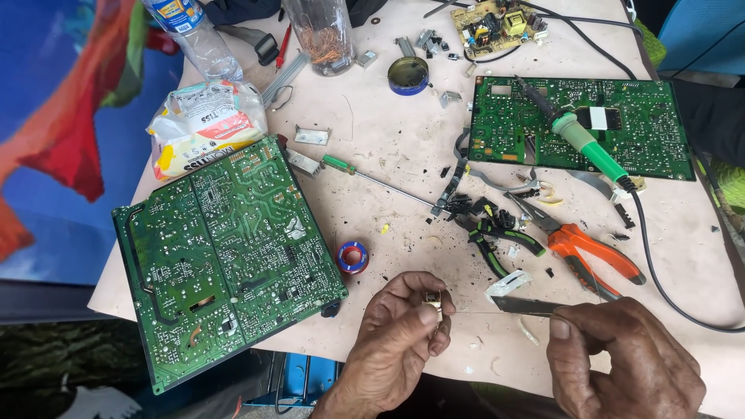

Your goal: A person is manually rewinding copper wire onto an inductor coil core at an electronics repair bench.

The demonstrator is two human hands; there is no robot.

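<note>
My left hand [403, 322] pinches a small pale electronic component [433, 302] between thumb and fingers at the table's near edge. My right hand [621, 361] is closed on the end of a very thin wire [497, 313] that runs straight across to the component. A short metal blade [524, 306] lies on the table just behind the wire. A large green circuit board [225, 248] lies solder side up to the left of my left hand.
Orange-handled pliers [590, 252] and green-black cutters [497, 233] lie ahead of my hands. A green soldering iron [586, 143] rests on a second circuit board [652, 132]. Also there: a screwdriver [365, 172], a small tape roll [352, 257], a round tin [408, 75], a jar of copper wire [322, 35], a plastic bag [206, 124].
</note>
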